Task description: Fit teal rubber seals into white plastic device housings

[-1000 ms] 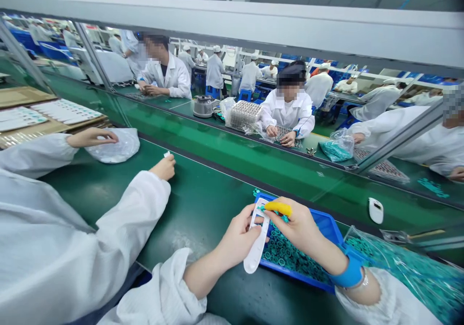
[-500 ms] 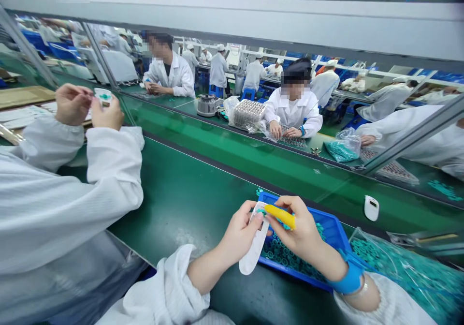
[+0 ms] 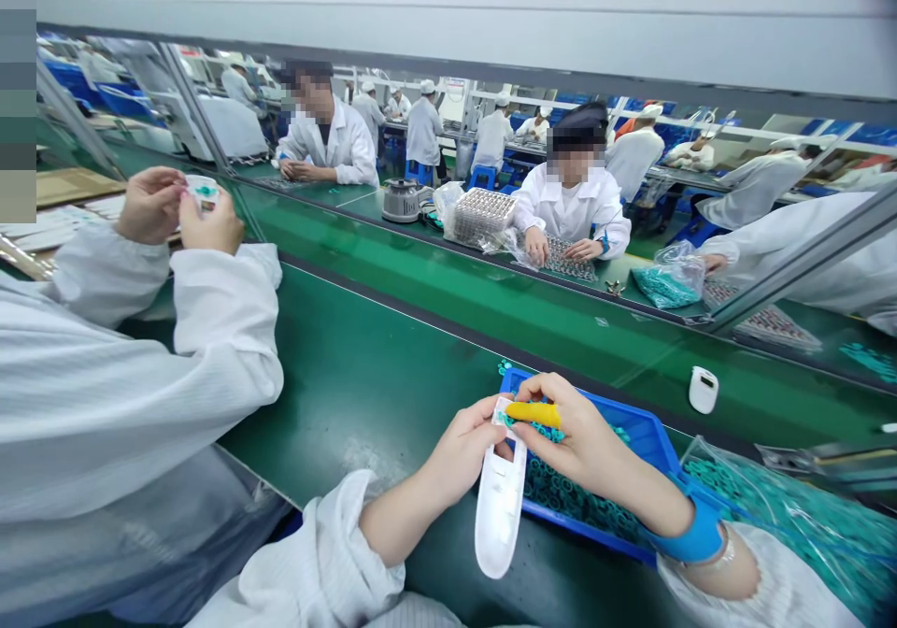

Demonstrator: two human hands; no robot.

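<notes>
Left hand (image 3: 463, 446) grasps a long white plastic shell (image 3: 500, 527); right hand (image 3: 576, 434), pinch unclear, touches small teal piece (image 3: 501, 418) at far edge, seating seemingly unfinished.

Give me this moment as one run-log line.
left hand: holds white casing | right hand: at teal part on casing | nearby: blue bin of teal rings, bag right of bin

white elongated shell (image 3: 499, 521), windowed, held up, rounded end nearest; small teal piece (image 3: 501, 418) at far end

Rings (image 3: 557, 492) in bin (image 3: 643, 434), bag (image 3: 791, 506) right, perhaps touching
</notes>
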